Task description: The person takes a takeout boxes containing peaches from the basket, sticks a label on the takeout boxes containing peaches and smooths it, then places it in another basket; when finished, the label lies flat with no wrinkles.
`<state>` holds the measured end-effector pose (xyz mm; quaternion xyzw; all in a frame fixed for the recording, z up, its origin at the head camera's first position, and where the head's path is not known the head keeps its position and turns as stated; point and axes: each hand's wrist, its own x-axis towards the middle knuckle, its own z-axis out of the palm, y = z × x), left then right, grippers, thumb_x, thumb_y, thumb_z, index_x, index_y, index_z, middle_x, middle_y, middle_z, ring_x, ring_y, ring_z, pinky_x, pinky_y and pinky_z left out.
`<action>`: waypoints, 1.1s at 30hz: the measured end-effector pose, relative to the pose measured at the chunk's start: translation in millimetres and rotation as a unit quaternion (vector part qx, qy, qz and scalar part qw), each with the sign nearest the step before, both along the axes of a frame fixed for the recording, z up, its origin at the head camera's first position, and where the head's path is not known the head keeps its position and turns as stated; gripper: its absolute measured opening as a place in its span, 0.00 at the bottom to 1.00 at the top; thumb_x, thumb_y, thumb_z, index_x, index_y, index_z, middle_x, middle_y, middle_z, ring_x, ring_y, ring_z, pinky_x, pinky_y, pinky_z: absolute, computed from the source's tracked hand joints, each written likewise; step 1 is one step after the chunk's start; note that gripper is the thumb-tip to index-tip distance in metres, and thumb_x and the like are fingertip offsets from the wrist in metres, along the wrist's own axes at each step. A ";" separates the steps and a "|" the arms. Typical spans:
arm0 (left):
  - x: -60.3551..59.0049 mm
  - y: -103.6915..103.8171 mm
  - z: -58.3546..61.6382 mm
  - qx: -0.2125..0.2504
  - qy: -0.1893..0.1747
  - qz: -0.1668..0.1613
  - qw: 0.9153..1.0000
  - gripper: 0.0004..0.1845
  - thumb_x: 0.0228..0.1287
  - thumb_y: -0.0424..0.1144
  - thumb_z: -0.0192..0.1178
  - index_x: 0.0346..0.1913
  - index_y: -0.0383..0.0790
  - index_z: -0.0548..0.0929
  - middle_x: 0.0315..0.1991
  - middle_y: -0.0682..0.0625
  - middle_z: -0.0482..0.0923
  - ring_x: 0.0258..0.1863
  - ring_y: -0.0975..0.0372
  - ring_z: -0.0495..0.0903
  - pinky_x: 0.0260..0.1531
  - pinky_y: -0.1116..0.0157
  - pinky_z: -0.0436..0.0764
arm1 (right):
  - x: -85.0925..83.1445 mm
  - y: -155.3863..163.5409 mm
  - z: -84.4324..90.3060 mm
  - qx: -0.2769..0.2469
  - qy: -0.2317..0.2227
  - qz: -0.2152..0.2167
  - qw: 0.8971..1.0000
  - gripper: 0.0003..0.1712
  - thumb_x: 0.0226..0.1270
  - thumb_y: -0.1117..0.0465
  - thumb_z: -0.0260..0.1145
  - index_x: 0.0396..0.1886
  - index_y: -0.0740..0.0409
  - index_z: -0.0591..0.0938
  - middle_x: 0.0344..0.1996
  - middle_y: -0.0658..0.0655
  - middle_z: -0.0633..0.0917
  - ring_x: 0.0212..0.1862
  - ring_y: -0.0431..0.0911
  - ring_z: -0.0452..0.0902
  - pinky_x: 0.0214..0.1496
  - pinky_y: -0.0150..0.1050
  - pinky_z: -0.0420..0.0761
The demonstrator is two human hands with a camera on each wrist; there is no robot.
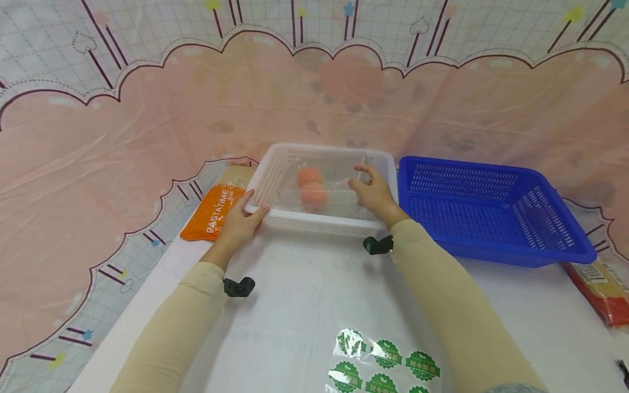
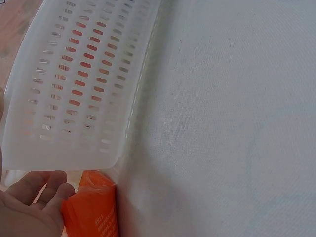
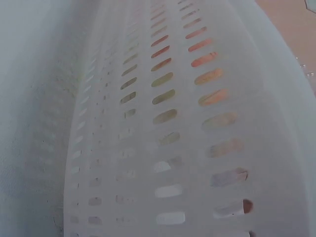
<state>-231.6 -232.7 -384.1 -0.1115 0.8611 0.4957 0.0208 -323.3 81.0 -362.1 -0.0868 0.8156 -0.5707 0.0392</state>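
Observation:
A white perforated basket (image 1: 319,222) stands on the table at the centre of the head view. Inside it lies a clear plastic box (image 1: 341,195) with two round orange fruits (image 1: 313,195) showing through. My left hand (image 1: 239,222) grips the basket's front left corner, thumb over the rim. In the left wrist view its fingers (image 2: 47,190) curl beneath that corner, beside an orange bag (image 2: 94,210). Over the basket's right side, my right hand (image 1: 375,194) has its thumb and forefinger apart at the box's right end. The basket wall (image 3: 182,133) hides this hand in the right wrist view.
A blue perforated basket (image 1: 491,248) stands right of the white one. The orange packet marked PASTATIME (image 1: 216,210) lies at the left. A sheet of green round stickers (image 1: 385,355) lies in front, and a red and yellow packet (image 1: 601,289) at the far right.

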 end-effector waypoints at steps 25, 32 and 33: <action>1.3 -0.5 1.5 0.008 0.005 -0.005 1.000 0.43 0.71 0.59 0.57 0.81 0.58 0.48 0.63 0.38 0.69 0.54 0.47 0.71 0.57 0.52 0.77 | 15.3 14.1 15.9 -0.061 0.055 -0.023 0.996 0.30 0.72 0.59 0.62 0.71 0.57 0.70 0.28 0.55 0.68 0.26 0.41 0.64 0.26 0.32 0.70; 1.2 -0.3 0.1 0.004 0.007 -0.007 1.000 0.44 0.70 0.62 0.57 0.81 0.57 0.49 0.64 0.38 0.68 0.55 0.47 0.71 0.57 0.52 0.77 | 23.3 22.5 28.2 -0.049 0.075 -0.018 0.996 0.29 0.72 0.59 0.62 0.71 0.54 0.71 0.31 0.56 0.71 0.26 0.41 0.67 0.26 0.32 0.72; 1.3 -0.2 0.2 0.003 0.008 -0.007 1.000 0.44 0.70 0.62 0.57 0.81 0.57 0.49 0.64 0.38 0.68 0.55 0.47 0.71 0.58 0.52 0.77 | 24.2 24.0 29.8 -0.048 0.079 -0.018 0.996 0.29 0.72 0.59 0.61 0.71 0.54 0.71 0.31 0.56 0.70 0.26 0.41 0.67 0.26 0.32 0.72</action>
